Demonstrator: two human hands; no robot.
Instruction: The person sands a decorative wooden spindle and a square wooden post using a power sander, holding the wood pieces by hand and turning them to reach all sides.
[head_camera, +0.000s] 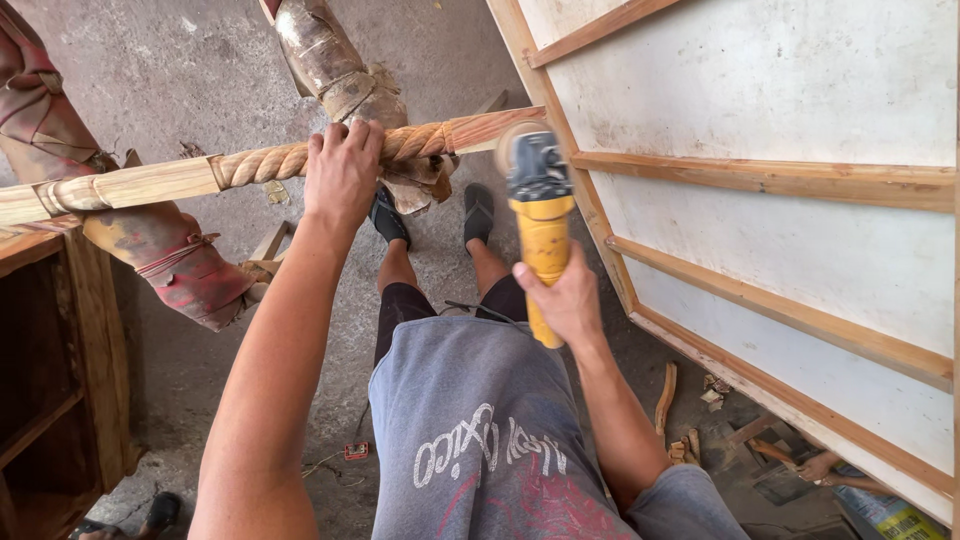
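Gripping the rope-carved wooden post (270, 165) with left hand (343, 172), fingers curled over its twisted middle. Right hand (566, 298) wrapped tight around yellow angle grinder (541, 215), disc just beside the post's square end, above sandalled feet (432, 213).

The carved post (250, 165) was pale bare wood, its rope-twist section ridged and matt, its square ends smooth. The grinder (542, 225) had a yellow plastic body, slightly glossy, with a dull grey metal head. The panel (780, 200) showed chalky white board framed in raw reddish timber strips. The floor (180, 60) was rough grey concrete, and the shirt (470, 430) a faded grey cloth
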